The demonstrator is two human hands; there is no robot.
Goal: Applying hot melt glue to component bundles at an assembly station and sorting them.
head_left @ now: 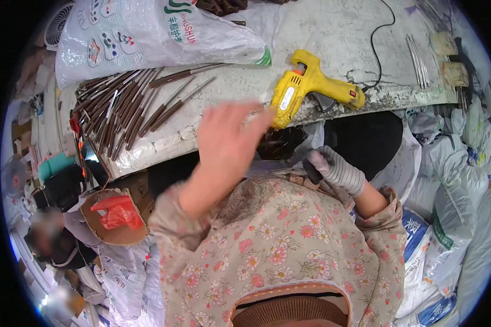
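My left hand (228, 133) is bare and smeared by motion above the bench's front edge. Its blurred fingertips come close to the nozzle end of a yellow glue gun (311, 82); whether they touch it or hold anything I cannot tell. In a grey striped glove, my right hand (333, 168) is at my lap with its fingers curled in. Something dark shows at those fingers, too unclear to name. Left of my left hand lies a pile of thin metal rods with brown handles (128, 106). Dark brown pieces (281, 143) show below the glue gun, partly hidden.
A large white printed sack (147, 35) lies across the back left of the worn white bench (245, 82). The gun's black cord (372, 49) runs backward. Bare metal rods (417, 62) lie at right. A cardboard box (114, 218) holds a red bag. White sacks (447, 218) crowd the right side.
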